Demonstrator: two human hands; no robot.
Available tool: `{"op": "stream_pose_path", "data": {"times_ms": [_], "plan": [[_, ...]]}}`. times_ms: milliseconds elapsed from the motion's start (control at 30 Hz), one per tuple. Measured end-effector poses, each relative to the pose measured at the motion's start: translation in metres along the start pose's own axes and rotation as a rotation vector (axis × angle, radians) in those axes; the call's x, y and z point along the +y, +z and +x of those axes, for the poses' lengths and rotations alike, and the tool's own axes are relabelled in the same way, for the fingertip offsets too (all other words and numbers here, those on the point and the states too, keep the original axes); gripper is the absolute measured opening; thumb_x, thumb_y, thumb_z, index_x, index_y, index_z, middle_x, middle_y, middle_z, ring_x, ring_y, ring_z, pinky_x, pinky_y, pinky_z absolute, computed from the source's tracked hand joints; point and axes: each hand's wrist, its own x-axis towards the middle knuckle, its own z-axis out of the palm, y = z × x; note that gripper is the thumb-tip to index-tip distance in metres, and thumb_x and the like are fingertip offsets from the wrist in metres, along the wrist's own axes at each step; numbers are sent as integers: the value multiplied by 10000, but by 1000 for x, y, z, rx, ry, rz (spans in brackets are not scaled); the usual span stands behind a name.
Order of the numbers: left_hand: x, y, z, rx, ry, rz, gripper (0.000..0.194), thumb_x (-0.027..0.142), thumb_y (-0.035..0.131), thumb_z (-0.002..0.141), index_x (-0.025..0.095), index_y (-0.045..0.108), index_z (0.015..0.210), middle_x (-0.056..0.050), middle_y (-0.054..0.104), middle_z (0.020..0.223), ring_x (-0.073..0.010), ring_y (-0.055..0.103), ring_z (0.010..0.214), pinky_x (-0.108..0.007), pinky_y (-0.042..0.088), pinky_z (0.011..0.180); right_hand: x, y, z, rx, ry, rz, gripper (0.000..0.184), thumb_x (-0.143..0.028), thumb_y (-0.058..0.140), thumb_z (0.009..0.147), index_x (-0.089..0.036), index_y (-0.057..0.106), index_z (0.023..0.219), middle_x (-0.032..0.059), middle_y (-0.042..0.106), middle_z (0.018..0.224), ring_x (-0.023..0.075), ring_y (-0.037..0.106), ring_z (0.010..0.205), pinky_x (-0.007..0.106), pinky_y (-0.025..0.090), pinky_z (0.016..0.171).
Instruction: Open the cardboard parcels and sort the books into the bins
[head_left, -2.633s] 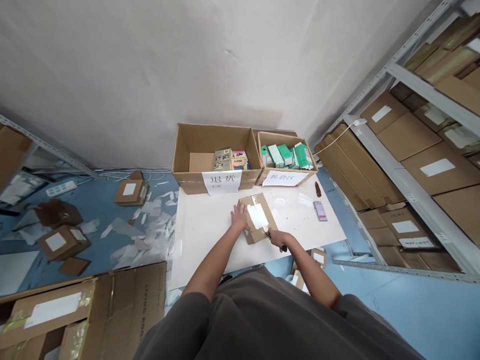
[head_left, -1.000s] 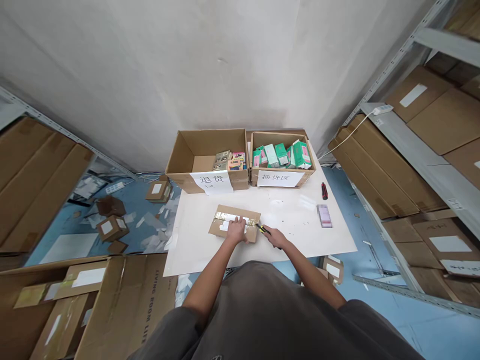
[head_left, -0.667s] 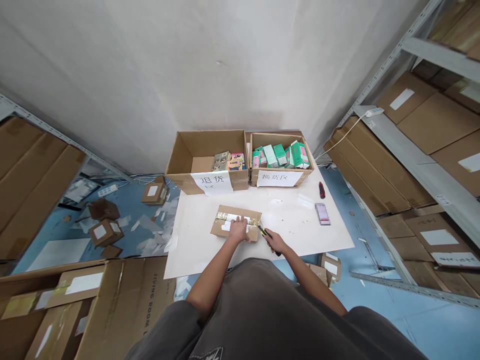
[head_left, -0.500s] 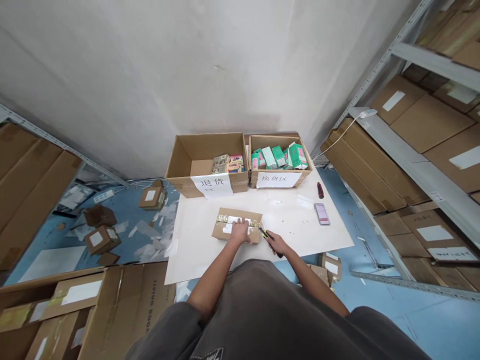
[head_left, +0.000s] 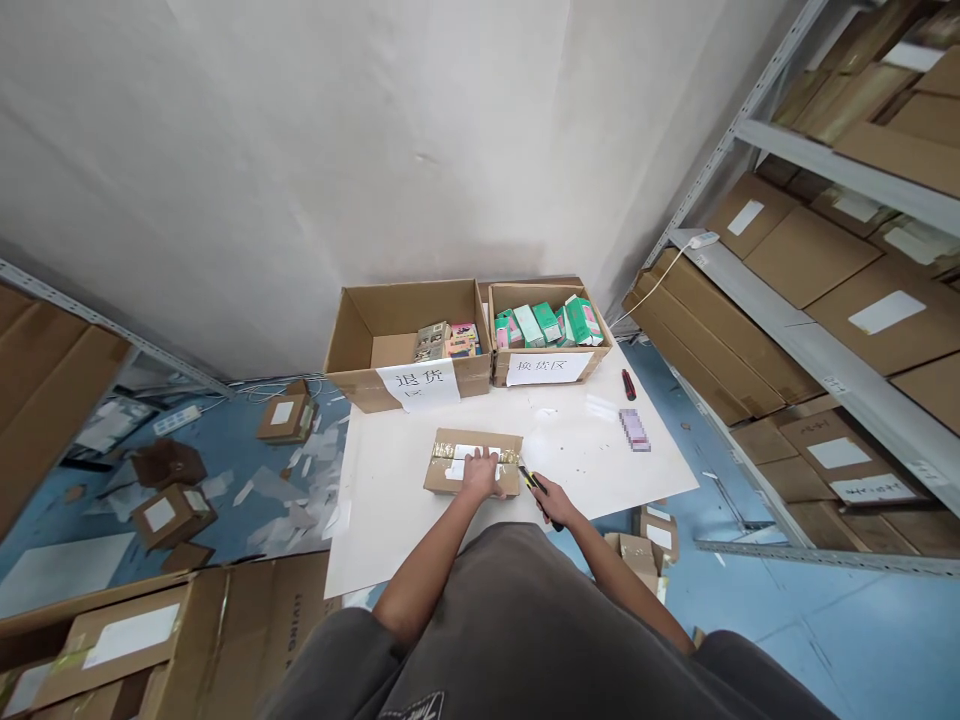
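Note:
A taped cardboard box [head_left: 441, 478] with a white label on top lies on the white table [head_left: 375, 530] in front of me. My left hand [head_left: 480, 474] holds it down, its fingers spread over the label and the near edge. In my right hand [head_left: 553, 501] is a black and yellow utility knife [head_left: 532, 480], the fingers wrapped round its handle. The knife's tip is at the box's right end, by the strip of tape; I cannot tell whether the blade touches it.
Behind the box stand two open cartons with paper signs: the left carton [head_left: 356, 390] holds small boxes, the right carton [head_left: 499, 368] green and pink ones. A red and black cutter [head_left: 628, 385] and a blurred purple item [head_left: 634, 430] lie at right. Shelves [head_left: 787, 330] flank the table.
The view has shifted slightly. The left hand stays on the box and the knife stays at its right end, with little visible movement between them.

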Motion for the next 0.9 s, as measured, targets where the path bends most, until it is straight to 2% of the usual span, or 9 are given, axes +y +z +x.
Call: {"op": "stream_pose_path", "data": {"times_ms": [100, 200, 267, 367, 500, 733, 767, 833, 900], "plan": [[0, -1, 2, -6, 5, 7, 1013, 555, 944, 470, 276, 551, 1361, -177, 440, 1575, -413, 406, 1431, -509, 327, 1124, -10, -13, 4, 23, 1, -70, 484, -442, 428, 1032, -253, 435, 1478, -92, 511, 634, 97, 505, 427, 189, 472, 461], [-1, 1, 4, 3, 20, 11, 997, 558, 945, 472, 265, 566, 1346, -185, 458, 1558, -411, 428, 1410, -502, 341, 1116, -25, -26, 14, 5, -21, -218, 364, -473, 388, 1059, -233, 568, 1265, -83, 555, 624, 95, 543, 427, 182, 454, 506], [-1, 3, 4, 5, 25, 12, 1013, 565, 947, 470, 247, 563, 1352, -196, 438, 1573, -418, 408, 1425, -499, 340, 1119, -34, -31, 20, -39, -20, -338, 358, -491, 381, 1069, -217, 605, 1124, -78, 561, 600, 96, 551, 424, 182, 437, 528], [-1, 6, 5, -8, 19, 20, 1050, 580, 945, 473, 242, 543, 1382, -202, 393, 1609, -417, 372, 1455, -502, 336, 1126, -40, -34, 25, -59, 6, -447, 386, -531, 382, 1072, -214, 601, 1061, -78, 559, 598, 98, 539, 416, 186, 409, 529], [-1, 7, 5, -16, 17, 15, 1061, 585, 941, 486, 232, 531, 1399, -209, 368, 1626, -414, 330, 1486, -497, 325, 1140, -30, -26, 22, 3, 18, -495, 438, -572, 346, 1075, -212, 589, 1012, -73, 561, 619, 89, 516, 399, 196, 388, 530], [-6, 10, -4, 41, 27, -77, 1151, 576, 949, 491, 263, 444, 1477, -173, 350, 1648, -391, 309, 1509, -450, 328, 1156, -2, -10, 8, 80, 11, -379, 474, -584, 281, 1079, -219, 552, 945, -80, 543, 563, 102, 531, 406, 199, 384, 535], [-9, 9, -4, 61, 32, -101, 1128, 587, 930, 532, 280, 425, 1493, -159, 386, 1630, -381, 342, 1493, -443, 346, 1143, 0, -11, 6, 85, 19, -368, 479, -600, 288, 1072, -222, 555, 950, -80, 549, 570, 101, 525, 404, 200, 380, 532], [-18, 4, 0, 111, 33, -142, 958, 599, 841, 687, 304, 425, 1498, -138, 493, 1559, -359, 421, 1446, -438, 372, 1119, 2, -12, 0, 112, 40, -346, 485, -624, 296, 1061, -228, 562, 978, -79, 552, 576, 105, 511, 404, 207, 376, 529], [-30, -1, 9, 175, 27, -149, 804, 581, 742, 811, 307, 437, 1503, -134, 526, 1534, -355, 412, 1455, -460, 354, 1139, 1, -13, -5, 164, 55, -330, 478, -620, 295, 1059, -234, 573, 1016, -70, 562, 587, 119, 515, 422, 221, 381, 541]]}}
